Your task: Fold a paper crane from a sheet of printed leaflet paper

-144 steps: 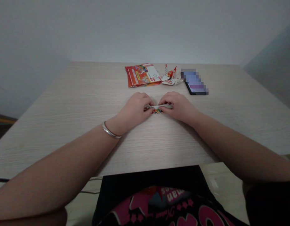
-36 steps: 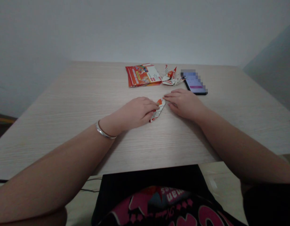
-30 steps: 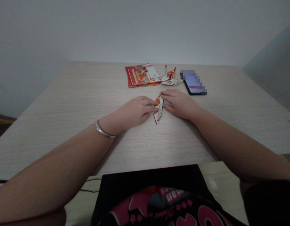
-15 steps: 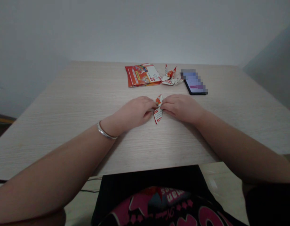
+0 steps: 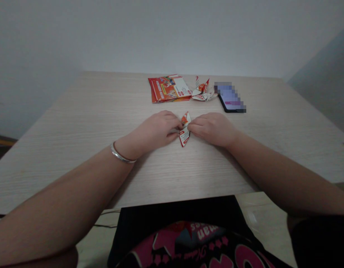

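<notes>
Between my two hands is a small folded piece of printed paper (image 5: pixel 184 134), white with red and orange print, pointed at its far and near ends. My left hand (image 5: pixel 161 128), with a silver bangle at the wrist, pinches its left edge between thumb and fingers. From the other side, the fingertips of my right hand (image 5: pixel 212 128) press together on its right edge. The right thumb is mostly hidden. Both hands stay low over the pale wooden table (image 5: pixel 161 175).
Behind my hands lies a stack of red-and-white printed leaflets (image 5: pixel 168 89). Beside it are folded paper shapes (image 5: pixel 202 91) in the same print, some with upright points. A phone (image 5: pixel 230 98) with its screen lit lies to their right. A wall (image 5: pixel 172 37) closes off the table's far side.
The folded paper and both fingertips have shifted slightly to the left. My left hand's thumb and fingers are a little farther apart at the paper's edge. Leaflets and phone stay put.
</notes>
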Demonstrator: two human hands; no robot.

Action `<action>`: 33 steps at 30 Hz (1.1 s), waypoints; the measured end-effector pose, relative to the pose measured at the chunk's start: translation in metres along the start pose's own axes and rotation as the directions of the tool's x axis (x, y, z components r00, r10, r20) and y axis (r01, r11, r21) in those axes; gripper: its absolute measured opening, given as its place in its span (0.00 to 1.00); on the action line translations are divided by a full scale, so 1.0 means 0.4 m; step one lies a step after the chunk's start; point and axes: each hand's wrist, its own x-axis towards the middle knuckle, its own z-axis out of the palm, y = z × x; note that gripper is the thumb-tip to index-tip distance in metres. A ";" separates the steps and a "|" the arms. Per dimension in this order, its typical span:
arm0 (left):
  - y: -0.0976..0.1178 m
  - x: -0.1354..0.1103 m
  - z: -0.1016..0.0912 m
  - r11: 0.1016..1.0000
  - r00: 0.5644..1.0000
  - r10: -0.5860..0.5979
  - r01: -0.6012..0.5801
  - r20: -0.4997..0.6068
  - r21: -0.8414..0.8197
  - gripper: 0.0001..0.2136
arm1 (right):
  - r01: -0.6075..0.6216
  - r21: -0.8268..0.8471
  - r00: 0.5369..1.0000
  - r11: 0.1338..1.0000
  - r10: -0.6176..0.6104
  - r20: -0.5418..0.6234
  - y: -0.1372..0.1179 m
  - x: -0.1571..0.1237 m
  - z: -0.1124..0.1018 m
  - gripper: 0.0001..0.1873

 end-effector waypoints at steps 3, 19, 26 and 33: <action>-0.004 0.000 0.001 0.999 0.999 0.028 -0.028 0.018 0.028 0.10 | -0.048 0.045 0.999 0.998 0.049 -0.022 -0.001 0.001 0.006 0.15; -0.001 -0.008 0.013 0.948 0.986 0.165 -0.167 0.029 0.272 0.12 | -0.227 0.256 0.968 0.939 0.247 -0.047 -0.017 0.005 0.031 0.09; 0.032 -0.005 -0.010 0.854 0.961 0.271 -0.264 0.049 0.449 0.13 | -0.157 0.270 0.978 0.950 0.188 -0.092 -0.017 0.000 0.004 0.09; 0.035 -0.002 -0.008 0.884 0.976 0.219 -0.205 0.017 0.419 0.11 | -0.060 0.256 0.994 0.965 0.082 -0.077 0.002 -0.013 -0.002 0.14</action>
